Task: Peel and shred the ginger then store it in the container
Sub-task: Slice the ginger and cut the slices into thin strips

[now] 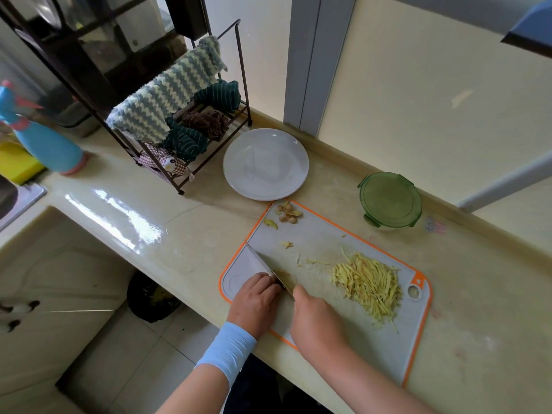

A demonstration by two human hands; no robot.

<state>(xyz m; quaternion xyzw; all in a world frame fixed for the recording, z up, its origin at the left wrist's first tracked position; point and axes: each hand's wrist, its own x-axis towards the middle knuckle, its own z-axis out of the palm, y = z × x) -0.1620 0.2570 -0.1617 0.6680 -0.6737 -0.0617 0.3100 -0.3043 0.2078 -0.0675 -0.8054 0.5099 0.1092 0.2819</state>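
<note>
On the board, shredded ginger piled, right hand grip clamped on knife, left hand grip unclear, container lidded

One wide-angle head camera looks forward and steeply down from above the counter, toward the wall behind it. It sits close: the left hand and right hand reach in from the bottom edge over the board.

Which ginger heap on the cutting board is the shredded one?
The large pale-yellow heap of strips near the board's hanging hole; the small brownish heap at the far corner is peelings.
</note>
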